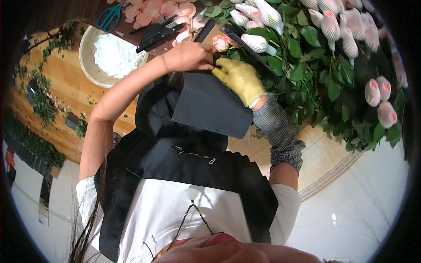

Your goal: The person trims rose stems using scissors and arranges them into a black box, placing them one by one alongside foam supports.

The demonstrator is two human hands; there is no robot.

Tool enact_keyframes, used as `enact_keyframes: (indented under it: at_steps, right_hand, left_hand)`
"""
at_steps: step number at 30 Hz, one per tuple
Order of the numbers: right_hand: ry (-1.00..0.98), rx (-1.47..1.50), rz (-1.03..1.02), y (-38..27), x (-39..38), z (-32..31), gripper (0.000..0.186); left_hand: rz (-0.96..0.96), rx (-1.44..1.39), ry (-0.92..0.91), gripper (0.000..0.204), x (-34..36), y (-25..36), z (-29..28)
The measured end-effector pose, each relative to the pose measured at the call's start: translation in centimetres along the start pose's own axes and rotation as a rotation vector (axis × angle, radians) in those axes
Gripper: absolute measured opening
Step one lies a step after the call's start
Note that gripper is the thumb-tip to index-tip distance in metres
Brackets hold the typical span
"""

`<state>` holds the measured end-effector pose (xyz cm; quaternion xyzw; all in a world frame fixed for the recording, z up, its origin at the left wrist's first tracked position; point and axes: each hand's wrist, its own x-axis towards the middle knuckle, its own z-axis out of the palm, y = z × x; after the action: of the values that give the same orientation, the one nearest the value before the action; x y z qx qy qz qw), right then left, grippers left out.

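My bare left hand (193,57) and my gloved right hand (240,81) meet in front of me, fingertips almost touching. The right one wears a yellow glove, with a grey checked sleeve cover on the forearm. Both hands have their fingers curled; what they hold between them is hidden. Just under them is a black corrugated board piece (212,105), like a box side, and my right hand rests along its far edge. Beyond the fingers a pale pink rose (221,42) shows its bloom and some leaves, framed by dark upright edges.
Black-handled pruning shears (158,35) and teal scissors (109,17) lie at the far left among loose pink petals (153,12). A round tub (85,55) of white pieces stands on the left. Many net-wrapped roses (331,28) with leafy stems fill the right. Leaf scraps litter the wooden floor.
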<state>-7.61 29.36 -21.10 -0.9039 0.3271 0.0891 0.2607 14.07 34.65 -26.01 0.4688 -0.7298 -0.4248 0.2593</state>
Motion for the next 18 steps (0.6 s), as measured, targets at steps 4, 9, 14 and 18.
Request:
enact_keyframes:
  at_steps: [4,9,14,18]
  right_hand:
    - [-0.058,0.119,0.36,1.4,0.9,-0.4,0.036]
    - [-0.1,-0.122,0.096,0.9,0.8,2.0,0.023]
    - [-0.092,-0.096,0.098,0.9,0.8,1.5,0.027]
    - [-0.093,-0.319,0.429,-0.2,-0.1,0.6,0.03]
  left_hand:
    - [0.046,0.133,-0.23,0.02,1.0,-1.0,0.2]
    - [0.138,0.188,-0.192,0.02,0.5,-0.8,0.3]
    - [0.305,0.421,-0.019,0.025,1.3,0.3,-0.3]
    - [0.292,0.461,-0.039,0.023,1.0,-0.2,0.1]
